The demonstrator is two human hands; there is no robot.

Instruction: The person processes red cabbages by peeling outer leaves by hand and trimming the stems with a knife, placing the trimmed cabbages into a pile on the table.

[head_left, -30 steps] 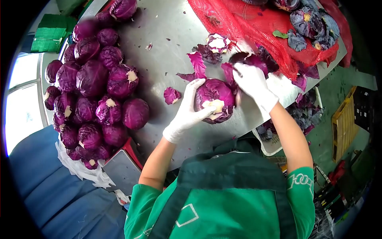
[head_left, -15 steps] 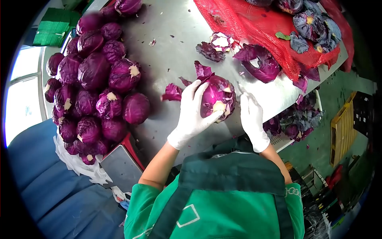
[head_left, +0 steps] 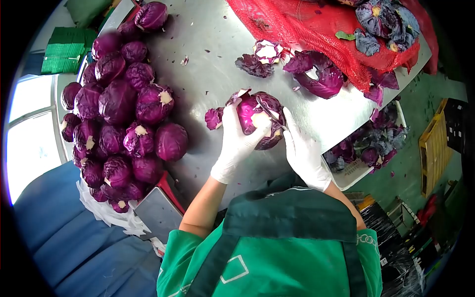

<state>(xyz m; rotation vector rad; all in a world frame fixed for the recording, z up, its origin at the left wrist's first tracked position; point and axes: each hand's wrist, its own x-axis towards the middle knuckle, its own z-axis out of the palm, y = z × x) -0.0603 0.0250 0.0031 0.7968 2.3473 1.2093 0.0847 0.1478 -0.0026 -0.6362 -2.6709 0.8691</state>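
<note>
A red cabbage (head_left: 246, 119) with a pale cut stem is tilted towards me above the metal table. My left hand (head_left: 235, 146), in a white glove, is closed round its left side, the thumb lying by the stem. At the cabbage's right edge is my right hand (head_left: 305, 154), also gloved in white. Its fingers are fairly straight and its fingertips and thumb meet a loose outer leaf (head_left: 273, 110); how firmly they grip is hard to see. A torn leaf piece (head_left: 213, 119) lies just left of the cabbage.
Several red cabbages (head_left: 117, 102) are heaped along the table's left side. Loose leaves (head_left: 324, 79) and a trimmed stem end (head_left: 267, 51) lie beyond my hands. A red mesh sack (head_left: 307, 29) covers the back right. Below the right edge stands a white crate (head_left: 354, 173) of leaves.
My right hand has moved left, from beside the cabbage to its right edge. The cabbage has turned slightly in my left hand, and the view has shifted a little.
</note>
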